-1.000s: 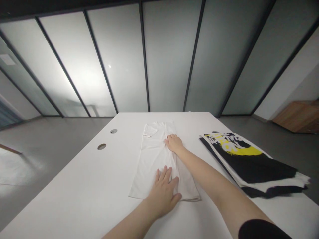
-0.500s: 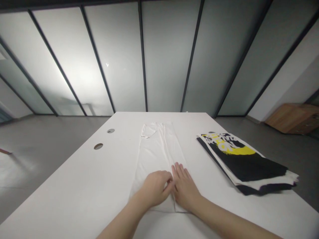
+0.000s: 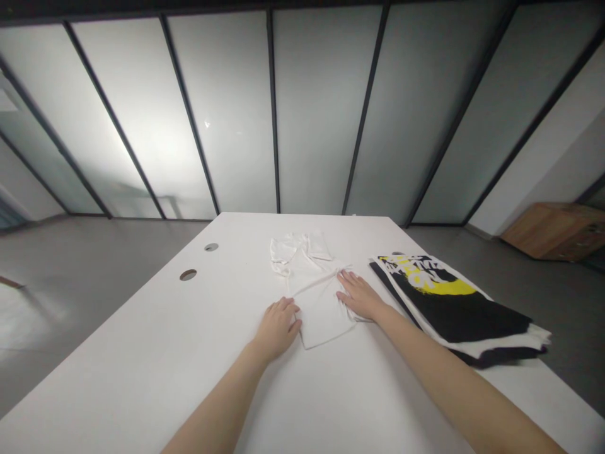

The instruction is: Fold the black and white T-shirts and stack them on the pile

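Observation:
A white T-shirt (image 3: 322, 318) lies on the white table (image 3: 198, 353), its lower part turned up over the rest and its far end creased. My left hand (image 3: 278, 329) rests at the left edge of the folded part, fingers slightly bent and thumb apart from them. On the right edge lies my right hand (image 3: 360, 295), palm down with its fingers spread on the cloth. Neither hand lifts the fabric.
To the right sits a stack of folded black and white garments (image 3: 472, 318), the top one with a yellow and white print. Two round holes (image 3: 188, 275) pierce the tabletop at left. Frosted glass panels (image 3: 316, 113) stand behind, and a wooden cabinet (image 3: 553, 230) at far right.
The T-shirt's near end has been folded up and away, making the shirt shorter. My hands have moved apart, from its middle out to its left and right edges.

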The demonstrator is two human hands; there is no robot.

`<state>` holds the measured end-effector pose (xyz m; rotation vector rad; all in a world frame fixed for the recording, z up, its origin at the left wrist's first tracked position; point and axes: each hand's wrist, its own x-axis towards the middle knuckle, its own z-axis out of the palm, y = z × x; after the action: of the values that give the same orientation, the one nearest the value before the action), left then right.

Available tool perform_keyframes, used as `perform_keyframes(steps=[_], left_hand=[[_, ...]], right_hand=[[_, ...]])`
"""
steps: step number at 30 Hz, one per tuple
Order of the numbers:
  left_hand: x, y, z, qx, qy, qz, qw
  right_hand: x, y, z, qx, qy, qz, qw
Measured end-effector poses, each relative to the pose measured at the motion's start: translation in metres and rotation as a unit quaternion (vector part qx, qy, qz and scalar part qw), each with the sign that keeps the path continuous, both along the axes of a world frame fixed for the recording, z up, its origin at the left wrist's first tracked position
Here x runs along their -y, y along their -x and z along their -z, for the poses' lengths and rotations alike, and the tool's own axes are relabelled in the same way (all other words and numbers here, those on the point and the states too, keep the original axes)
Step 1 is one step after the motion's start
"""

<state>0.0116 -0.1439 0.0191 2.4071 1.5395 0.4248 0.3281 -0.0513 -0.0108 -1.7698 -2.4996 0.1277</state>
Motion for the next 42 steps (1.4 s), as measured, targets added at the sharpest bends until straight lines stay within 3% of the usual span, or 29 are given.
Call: perform_keyframes(steps=[3,6,9,12,16,20,22,26,28,32,36,39,42], left_hand=[[0.001,0.001,0.002,-0.007,0.0,0.008,1.0],[0.006,0.0,-0.004,0.003,-0.01,0.042,0.999],[0.013,-0.004,-0.015,0.02,-0.016,0.091,0.996],[0.023,-0.009,-0.02,0.02,-0.005,0.141,0.99],[0.034,-0.018,-0.015,0.039,0.049,0.229,0.971],[0.032,-0.023,-0.011,0.068,0.083,0.267,0.958],[0.024,-0.021,-0.01,0.086,0.056,0.208,0.973],[0.004,-0.004,-0.006,0.068,-0.028,0.016,0.997],[0.0,0.005,-0.005,0.005,-0.014,-0.011,1.0],[0.006,0.007,-0.014,-0.076,0.028,-0.012,0.997],[0.011,0.003,-0.029,-0.067,0.048,-0.031,0.996],[-0.001,0.011,-0.029,-0.015,0.081,-0.134,0.988],[-0.026,0.028,-0.022,-0.03,0.067,-0.255,0.964]], right_hand=[[-0.013,0.002,-0.004,0.009,0.0,-0.01,1.0],[-0.008,0.002,-0.001,0.014,-0.024,-0.027,0.999],[0.015,-0.005,0.003,-0.002,-0.042,-0.037,0.998],[0.047,-0.022,-0.001,-0.032,0.02,-0.054,0.998],[0.088,-0.037,-0.027,-0.054,0.119,-0.032,0.991],[0.119,-0.002,-0.058,-0.115,0.092,-0.007,0.989],[0.133,0.034,-0.066,-0.168,0.07,-0.017,0.983],[0.157,0.094,-0.064,-0.211,0.107,-0.093,0.967],[0.167,0.108,-0.06,-0.197,0.116,-0.124,0.966],[0.18,0.107,-0.057,-0.155,0.146,-0.159,0.964],[0.186,0.098,-0.066,-0.114,0.196,-0.163,0.96],[0.188,0.094,-0.074,-0.1,0.234,-0.193,0.948],[0.188,0.093,-0.077,-0.109,0.274,-0.236,0.926]])
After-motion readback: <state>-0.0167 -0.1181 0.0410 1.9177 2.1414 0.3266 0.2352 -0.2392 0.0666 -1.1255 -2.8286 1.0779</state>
